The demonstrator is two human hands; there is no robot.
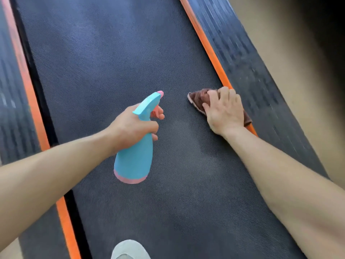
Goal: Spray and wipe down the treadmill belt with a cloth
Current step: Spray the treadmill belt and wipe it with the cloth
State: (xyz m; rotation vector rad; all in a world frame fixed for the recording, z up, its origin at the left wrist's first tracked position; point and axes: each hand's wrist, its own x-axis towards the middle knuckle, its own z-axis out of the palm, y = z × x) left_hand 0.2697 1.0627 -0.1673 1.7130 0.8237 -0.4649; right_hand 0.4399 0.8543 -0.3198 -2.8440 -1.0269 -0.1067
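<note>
Treadmill belt (115,62) fills most of the head view, a dark woven band running from the top of the frame to the bottom, with an orange strip (209,47) along its right edge and another orange strip (28,86) along its left. Outside each strip I see a ribbed dark side rail (248,58).

My left hand (130,126) has its grip closed around the neck of a blue spray bottle (136,152), one finger hooked round the pink trigger under the head. The bottle hangs above the middle of the belt, tilted, its pink-tipped nozzle aimed away from me and its pink-banded base toward me.

My right hand (224,111) is pressed palm down on a brown cloth (199,98), fingers spread and slightly curled over it (a flat press more than a pinch). The cloth lies on the belt just beside the right orange strip, a corner sticking out past the fingertips toward the belt's middle and a bit showing behind the heel of the hand at the strip.

At the bottom edge, the toe of a pale grey shoe (128,249) stands on the belt. Everything is a little blurred.
</note>
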